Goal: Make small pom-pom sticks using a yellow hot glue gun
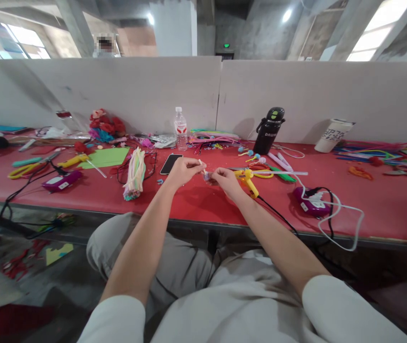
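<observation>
My left hand [183, 170] and my right hand [227, 181] meet over the red table [189, 200], fingers pinched together. Between them is a small pale craft piece [205, 174] with a thin stick end poking up; both hands grip it. A yellow glue gun [248, 180] lies just right of my right hand, its black cord running off the front edge. A black phone [171, 163] lies just beyond my left hand. A bundle of pastel pipe cleaners [135, 174] stands to the left.
A water bottle [180, 128], black flask [268, 130] and white cup [333, 135] stand along the grey partition. Purple power strips [312, 202] [61, 181] with cables, scissors [25, 170], green paper [106, 157], red flowers [105, 125] and coloured pipe cleaners [375, 152] litter the table.
</observation>
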Motion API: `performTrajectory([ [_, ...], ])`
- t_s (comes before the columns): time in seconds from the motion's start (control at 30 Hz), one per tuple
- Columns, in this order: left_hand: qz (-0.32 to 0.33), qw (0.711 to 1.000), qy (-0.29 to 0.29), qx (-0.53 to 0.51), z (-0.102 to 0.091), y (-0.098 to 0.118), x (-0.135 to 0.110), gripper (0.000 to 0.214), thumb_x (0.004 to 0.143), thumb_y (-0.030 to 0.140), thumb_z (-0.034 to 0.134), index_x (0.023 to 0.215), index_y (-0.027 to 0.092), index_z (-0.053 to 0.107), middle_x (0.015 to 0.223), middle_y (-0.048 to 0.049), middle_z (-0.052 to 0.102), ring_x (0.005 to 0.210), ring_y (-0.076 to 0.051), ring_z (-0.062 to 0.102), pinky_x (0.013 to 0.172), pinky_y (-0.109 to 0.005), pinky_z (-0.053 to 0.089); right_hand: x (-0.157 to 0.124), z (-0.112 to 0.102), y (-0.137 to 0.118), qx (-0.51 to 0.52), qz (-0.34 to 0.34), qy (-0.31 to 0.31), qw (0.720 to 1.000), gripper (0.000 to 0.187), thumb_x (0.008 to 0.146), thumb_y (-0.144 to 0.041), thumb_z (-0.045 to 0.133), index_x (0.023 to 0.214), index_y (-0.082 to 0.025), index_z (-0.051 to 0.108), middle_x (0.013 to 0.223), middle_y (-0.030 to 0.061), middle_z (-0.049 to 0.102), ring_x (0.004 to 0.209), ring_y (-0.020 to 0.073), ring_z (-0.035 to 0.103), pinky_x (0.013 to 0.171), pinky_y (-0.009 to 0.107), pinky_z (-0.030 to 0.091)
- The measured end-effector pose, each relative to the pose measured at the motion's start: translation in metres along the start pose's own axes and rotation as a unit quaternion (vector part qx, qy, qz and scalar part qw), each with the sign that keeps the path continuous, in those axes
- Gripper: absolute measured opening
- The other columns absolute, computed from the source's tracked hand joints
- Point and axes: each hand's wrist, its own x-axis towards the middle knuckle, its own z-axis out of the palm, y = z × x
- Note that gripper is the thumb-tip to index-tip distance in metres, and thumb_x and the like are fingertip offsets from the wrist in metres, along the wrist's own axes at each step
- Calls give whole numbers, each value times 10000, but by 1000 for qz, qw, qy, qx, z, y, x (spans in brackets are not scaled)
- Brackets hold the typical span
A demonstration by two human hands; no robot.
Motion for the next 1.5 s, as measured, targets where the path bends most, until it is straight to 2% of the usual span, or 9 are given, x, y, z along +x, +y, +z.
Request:
performTrajectory([
  [0.17, 4, 999, 29, 27, -6, 3, 0, 325, 787, 462, 665, 735, 145, 709, 731, -66, 714, 727, -186, 677, 730, -290, 540, 2, -2, -4, 12, 44, -14, 999, 171, 735, -352, 587, 708, -203, 508, 636, 6, 671, 584, 141, 641, 643, 284, 534],
  [0.3, -10, 998, 47, 35, -11, 6, 0, 327, 803, 450, 645, 710, 138, 681, 715, -73, 701, 705, -174, 663, 712, -276, 523, -14, -10, -15, -132, 6, -28, 991, 228, 819, -355, 493, 647, -208, 464, 523, -23, 575, 478, 115, 532, 511, 235, 424],
  [0.43, -20, 997, 59, 45, -13, 0, 1, 319, 795, 446, 649, 709, 139, 661, 700, -75, 686, 692, -179, 662, 691, -276, 514, -48, -38, -26, -312, -63, -66, 946, 446, 895, -457, 446, 527, -209, 400, 424, -35, 436, 430, 102, 416, 478, 250, 319],
  [0.57, -31, 997, 65, 24, -13, -10, 5, 252, 774, 392, 664, 811, 143, 661, 775, -79, 704, 756, -199, 689, 720, -298, 530, -77, -83, -32, -434, -120, 28, 892, 499, 835, -512, 559, 512, -208, 331, 473, -47, 362, 472, 92, 342, 497, 261, 254],
  [0.7, -42, 997, 68, 8, -11, -13, 7, 241, 748, 323, 672, 907, 144, 652, 824, -75, 716, 781, -202, 700, 762, -329, 549, -77, -118, -32, -525, -99, 175, 827, 422, 758, -610, 621, 732, -196, 546, 680, 7, 577, 615, 147, 508, 572, 264, 345],
  [0.83, -38, 997, 61, 23, -11, -17, 8, 247, 756, 297, 647, 950, 144, 654, 849, -76, 722, 804, -201, 704, 779, -332, 552, -50, -121, -23, -580, -30, 124, 805, 500, 682, -631, 682, 894, -181, 637, 878, 95, 672, 798, 238, 617, 641, 299, 410],
  [0.93, -29, 997, 60, 31, -12, -24, 9, 250, 752, 291, 641, 955, 144, 657, 849, -73, 720, 795, -196, 706, 781, -323, 546, -30, -108, -18, -554, -11, 87, 828, 387, 697, -509, 715, 864, -165, 660, 826, 101, 678, 742, 235, 621, 641, 311, 423],
  [1.13, -53, 993, 64, 78, -14, -31, 9, 184, 741, 319, 633, 817, 155, 669, 735, -52, 704, 710, -190, 697, 708, -277, 520, -27, -69, -20, -284, -33, -51, 957, 363, 758, -470, 682, 963, -170, 689, 808, 49, 706, 681, 187, 626, 624, 298, 477],
  [1.5, -69, 991, 67, 91, -8, -30, 9, 188, 724, 325, 646, 799, 159, 691, 741, -62, 720, 688, -193, 691, 704, -284, 518, -37, -33, -18, -281, -24, -34, 959, 399, 776, -580, 644, 691, -190, 657, 521, -1, 579, 463, 125, 486, 475, 254, 370],
])
